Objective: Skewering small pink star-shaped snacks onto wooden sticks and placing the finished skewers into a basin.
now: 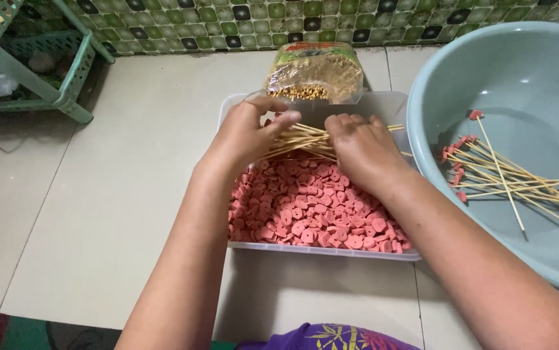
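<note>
A clear plastic tray [321,250] on the tiled floor holds a heap of pink sausage slices [312,207]. Across its far half lies a bundle of thin bamboo skewers [295,139]. My left hand [247,133] grips the bundle's left part, fingers curled over the sticks. My right hand [357,146] is closed over the bundle's right part, with skewer tips poking out past it. Both hands hover just above the slices.
A big pale blue basin [519,71] stands at the right with several skewers tipped with pink slices [506,175] inside. A plastic bag of yellow grains [315,71] rests at the tray's far end. A green plastic rack [39,58] stands far left by a tiled wall.
</note>
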